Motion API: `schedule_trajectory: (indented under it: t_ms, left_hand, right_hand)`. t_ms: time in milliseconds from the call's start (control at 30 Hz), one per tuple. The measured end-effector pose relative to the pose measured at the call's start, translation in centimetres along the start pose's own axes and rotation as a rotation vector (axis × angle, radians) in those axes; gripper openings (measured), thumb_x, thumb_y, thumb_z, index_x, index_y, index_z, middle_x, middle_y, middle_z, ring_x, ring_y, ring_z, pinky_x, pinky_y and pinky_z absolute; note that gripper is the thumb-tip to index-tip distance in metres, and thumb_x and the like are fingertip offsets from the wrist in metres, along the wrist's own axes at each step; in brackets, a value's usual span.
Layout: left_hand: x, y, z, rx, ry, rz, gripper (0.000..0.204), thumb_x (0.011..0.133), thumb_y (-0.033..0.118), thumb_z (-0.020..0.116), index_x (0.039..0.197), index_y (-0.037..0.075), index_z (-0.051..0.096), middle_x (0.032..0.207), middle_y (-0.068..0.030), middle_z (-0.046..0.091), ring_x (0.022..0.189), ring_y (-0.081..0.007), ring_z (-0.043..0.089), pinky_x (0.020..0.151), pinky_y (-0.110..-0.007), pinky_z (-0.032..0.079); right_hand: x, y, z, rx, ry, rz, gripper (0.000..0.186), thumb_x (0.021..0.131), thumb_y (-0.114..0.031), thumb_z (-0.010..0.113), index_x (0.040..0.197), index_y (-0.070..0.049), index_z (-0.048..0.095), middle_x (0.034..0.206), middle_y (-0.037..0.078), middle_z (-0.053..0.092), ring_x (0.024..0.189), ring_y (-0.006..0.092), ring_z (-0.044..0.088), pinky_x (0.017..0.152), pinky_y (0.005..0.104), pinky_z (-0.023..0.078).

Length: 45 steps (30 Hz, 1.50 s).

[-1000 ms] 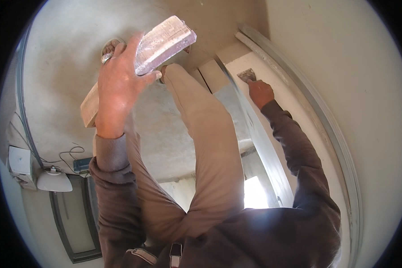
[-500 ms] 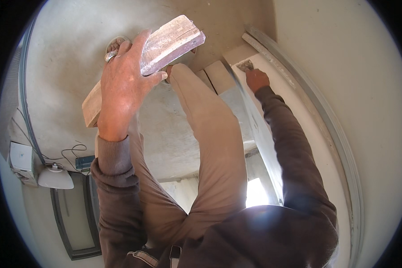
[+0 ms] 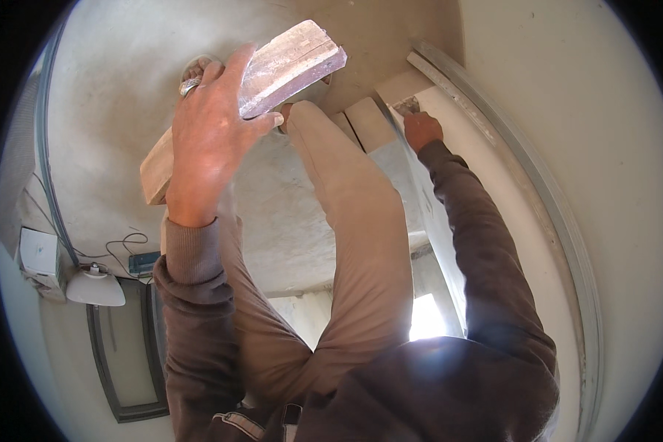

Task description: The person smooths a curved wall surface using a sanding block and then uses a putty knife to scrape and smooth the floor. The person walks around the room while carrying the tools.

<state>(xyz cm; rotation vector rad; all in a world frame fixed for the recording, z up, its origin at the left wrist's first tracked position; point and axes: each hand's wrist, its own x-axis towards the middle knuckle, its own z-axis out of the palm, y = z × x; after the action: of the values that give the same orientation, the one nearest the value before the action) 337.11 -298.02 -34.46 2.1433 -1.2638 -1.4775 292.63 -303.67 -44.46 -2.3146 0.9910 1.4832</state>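
My left hand (image 3: 210,140), with a ring on one finger, is closed around a long wooden block (image 3: 291,62). The block is held tilted, its far end up to the right, and its lower side is dark purplish with whitish dust. Off to the right, my right hand (image 3: 423,131) is closed in a fist on what looks like a scraper (image 3: 407,105) with a flat, dirty grey blade. That blade is at the far end of a long pale panel (image 3: 486,180); whether it touches the surface I cannot tell. The scraper's handle is hidden in the fist.
A long grey metal profile (image 3: 527,158) runs along the right wall. My legs (image 3: 365,199) stand apart over the dusty floor (image 3: 118,110). To the left are a white box (image 3: 40,254), a white lamp shade (image 3: 96,287), a teal device (image 3: 144,263) with a cable and a dark-framed panel (image 3: 132,353).
The view has shifted slightly, and my left hand with the wooden block appears a little farther right. My right hand has moved slightly left relative to the pale panel. Both grips are unchanged.
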Motion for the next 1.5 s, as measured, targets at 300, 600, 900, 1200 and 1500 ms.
schedule_trajectory:
  t_ms: [300,600,900,1200,1500]
  left_hand:
    - [-0.2,-0.3,0.5,0.016,0.017,-0.003,0.077,0.067,0.016,0.080,0.138,0.009,0.051,0.116,-0.0152,0.062,0.107,-0.0347,0.061,0.091,-0.041,0.049]
    - [-0.6,-0.6,0.7,-0.013,0.011,-0.036,0.078,0.067,0.016,0.081,0.138,0.010,0.051,0.116,-0.0152,0.062,0.107,-0.0337,0.061,0.092,-0.041,0.049]
    - [-0.1,-0.4,0.4,0.023,-0.010,-0.019,0.078,0.067,0.018,0.080,0.139,0.009,0.051,0.121,-0.0146,0.061,0.109,-0.0329,0.061,0.093,-0.041,0.049]
    - [0.0,-0.6,0.7,0.005,-0.019,-0.031,0.079,0.067,0.019,0.080,0.139,0.009,0.050,0.121,-0.0149,0.061,0.110,-0.0326,0.061,0.094,-0.041,0.049]
    - [0.0,-0.9,0.9,0.001,0.001,-0.025,0.079,0.068,0.019,0.081,0.140,0.009,0.050,0.121,-0.0142,0.061,0.111,-0.0325,0.061,0.095,-0.042,0.048]
  right_hand:
    - [-1.9,1.0,-2.1,0.051,0.006,0.013,0.023,0.092,-0.019,0.053,0.086,-0.007,0.071,0.086,0.018,0.071,0.080,0.0346,0.071,0.068,0.0437,0.058]
    - [-9.0,2.9,-8.0,0.041,-0.086,-0.076,0.022,0.095,-0.017,0.050,0.104,-0.011,0.069,0.081,0.016,0.067,0.074,0.0327,0.069,0.066,0.0437,0.057]
    - [-6.5,1.5,-5.3,0.048,-0.025,-0.087,0.019,0.094,-0.018,0.052,0.099,-0.010,0.068,0.079,0.016,0.066,0.074,0.0332,0.069,0.065,0.0434,0.057]
    - [-8.5,2.3,-7.3,0.027,-0.063,-0.074,0.022,0.095,-0.017,0.050,0.108,-0.012,0.067,0.080,0.016,0.066,0.071,0.0323,0.069,0.062,0.0432,0.056]
    - [-7.9,1.1,-8.2,0.085,-0.104,-0.053,0.018,0.092,-0.017,0.052,0.096,-0.007,0.067,0.082,0.018,0.068,0.081,0.0351,0.070,0.069,0.0461,0.057]
